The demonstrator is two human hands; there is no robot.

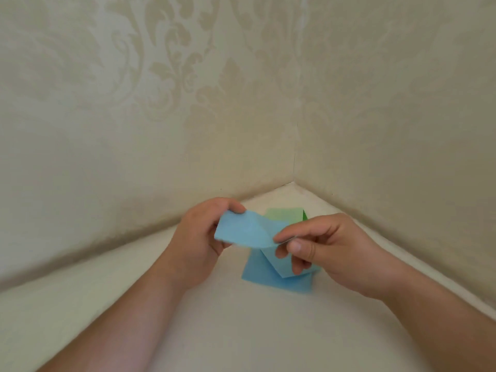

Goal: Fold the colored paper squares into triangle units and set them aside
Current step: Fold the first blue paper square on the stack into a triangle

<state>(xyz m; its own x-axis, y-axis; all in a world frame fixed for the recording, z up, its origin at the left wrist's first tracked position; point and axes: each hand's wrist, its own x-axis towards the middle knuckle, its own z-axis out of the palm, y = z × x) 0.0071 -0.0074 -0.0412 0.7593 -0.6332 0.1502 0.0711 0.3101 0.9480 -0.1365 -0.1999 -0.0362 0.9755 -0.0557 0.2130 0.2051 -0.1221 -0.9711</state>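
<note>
- The folding step is in hand: a blue paper strip (pixel 243 232) is held up between both hands, already bent at its middle.
- The left hand (pixel 200 237) pinches the strip's far-left end; the right hand (pixel 319 248) grips the other half, which hangs down below its fingertips.
- Beneath the fingers lies a blue paper square (pixel 279 281) on the white surface (pixel 241 331); green paper (pixel 285 214) lies just beyond it.
- Next, I judge, the edges need aligning and the crease pressing flat.
</note>
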